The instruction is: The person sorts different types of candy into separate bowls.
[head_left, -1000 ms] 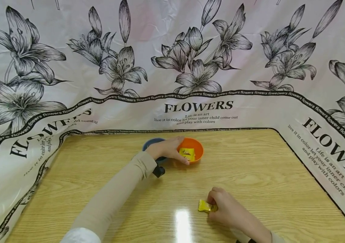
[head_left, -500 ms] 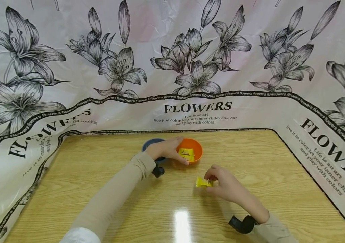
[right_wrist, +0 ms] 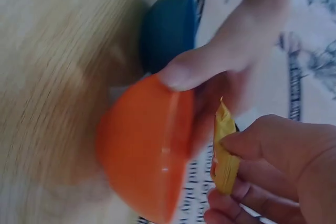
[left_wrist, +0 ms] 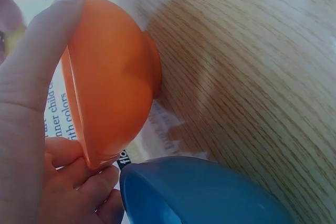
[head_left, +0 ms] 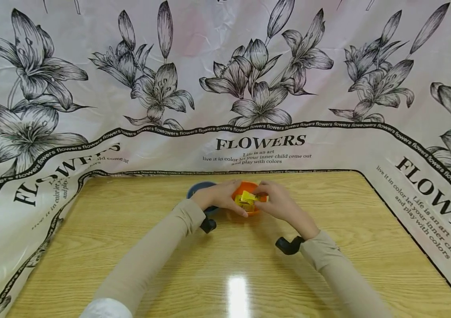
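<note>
My left hand (head_left: 220, 195) holds the orange bowl (left_wrist: 113, 77) by its rim, thumb on one side and fingers on the other. Between the thumb and fingers of my right hand (head_left: 278, 202) is a small yellow wrapped candy (right_wrist: 226, 150), pinched right over the bowl's mouth. Inside the bowl, other yellow candies (head_left: 244, 206) show in the head view, partly overlapped by the held one. A blue bowl (left_wrist: 210, 187) stands close beside the orange one, partly hidden under my left hand in the head view.
Both bowls stand toward the back of the wood-grain table (head_left: 209, 265). Behind it and along its sides hangs a white flower-printed cloth (head_left: 189, 145). A black camera mount sits on each wrist, such as the right mount (head_left: 287, 246).
My right hand has carried the yellow candy from the front of the table, away from me and slightly left, to the orange bowl. The left hand stays on the bowl.
</note>
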Motion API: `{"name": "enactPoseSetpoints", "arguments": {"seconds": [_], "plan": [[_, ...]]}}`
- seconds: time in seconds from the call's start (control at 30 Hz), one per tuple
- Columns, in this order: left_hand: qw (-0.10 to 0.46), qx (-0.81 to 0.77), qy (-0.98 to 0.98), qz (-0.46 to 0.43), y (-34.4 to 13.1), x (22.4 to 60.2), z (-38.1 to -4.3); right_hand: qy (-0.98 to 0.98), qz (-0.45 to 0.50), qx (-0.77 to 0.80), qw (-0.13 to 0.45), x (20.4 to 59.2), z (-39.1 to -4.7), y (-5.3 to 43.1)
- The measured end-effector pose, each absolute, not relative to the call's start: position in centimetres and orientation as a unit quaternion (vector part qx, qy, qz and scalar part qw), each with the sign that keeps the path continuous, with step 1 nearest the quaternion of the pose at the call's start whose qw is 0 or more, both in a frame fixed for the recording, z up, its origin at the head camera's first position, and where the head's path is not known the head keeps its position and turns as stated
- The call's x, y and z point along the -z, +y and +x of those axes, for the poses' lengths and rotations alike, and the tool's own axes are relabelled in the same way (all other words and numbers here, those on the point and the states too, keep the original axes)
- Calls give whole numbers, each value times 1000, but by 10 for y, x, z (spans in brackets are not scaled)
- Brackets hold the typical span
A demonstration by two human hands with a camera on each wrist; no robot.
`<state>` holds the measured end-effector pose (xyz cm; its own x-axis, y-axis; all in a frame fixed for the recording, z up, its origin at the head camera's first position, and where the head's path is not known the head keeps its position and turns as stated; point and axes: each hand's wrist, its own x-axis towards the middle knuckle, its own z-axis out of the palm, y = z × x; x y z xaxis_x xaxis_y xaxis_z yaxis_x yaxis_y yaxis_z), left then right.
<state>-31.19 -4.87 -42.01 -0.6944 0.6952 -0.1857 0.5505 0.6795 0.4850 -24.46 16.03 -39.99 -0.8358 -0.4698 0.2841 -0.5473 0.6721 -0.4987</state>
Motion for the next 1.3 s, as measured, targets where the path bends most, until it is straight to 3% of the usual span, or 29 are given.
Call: {"name": "enactPoseSetpoints", "arguments": {"seconds": [0.4, 1.0, 1.3], "plan": [[172, -201, 894, 362, -47, 421, -311, -909, 313, -266, 75, 442, -271, 149], [185, -166, 904, 347, -54, 417, -309, -908, 299, -273, 109, 446, -267, 139], [189, -165, 907, 339, -54, 416, -309, -909, 283, -291, 91, 443, -266, 144]]}}
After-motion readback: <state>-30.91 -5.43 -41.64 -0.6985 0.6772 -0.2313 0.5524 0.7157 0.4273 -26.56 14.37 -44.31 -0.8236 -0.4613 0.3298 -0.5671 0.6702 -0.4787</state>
